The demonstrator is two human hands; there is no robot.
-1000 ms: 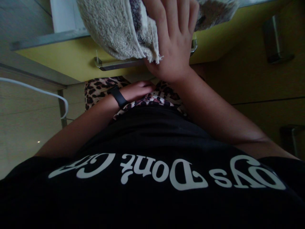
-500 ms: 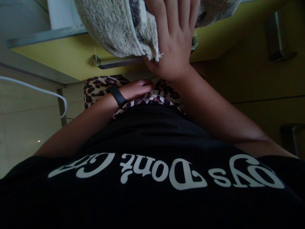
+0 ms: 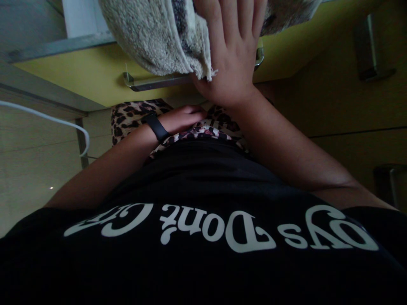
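Note:
My right hand [image 3: 233, 55] lies flat with its fingers stretched out on a shaggy beige towel [image 3: 152, 38] that hangs over the edge of a counter; the fingertips run out of the top of the picture. Lower down, my left hand [image 3: 182, 118], with a black band on the wrist, rests flat against leopard-print trousers [image 3: 127, 118] at my waist. Its fingertips are hidden behind my right wrist. It holds nothing that I can see. My black shirt with white lettering [image 3: 203, 228] fills the lower half of the view.
A yellow drawer front [image 3: 89, 80] with a metal bar handle [image 3: 152, 82] sits just under the towel. More cabinet fronts with metal handles [image 3: 372, 51] stand to the right. A white cable [image 3: 47, 120] loops at the left over a pale tiled floor.

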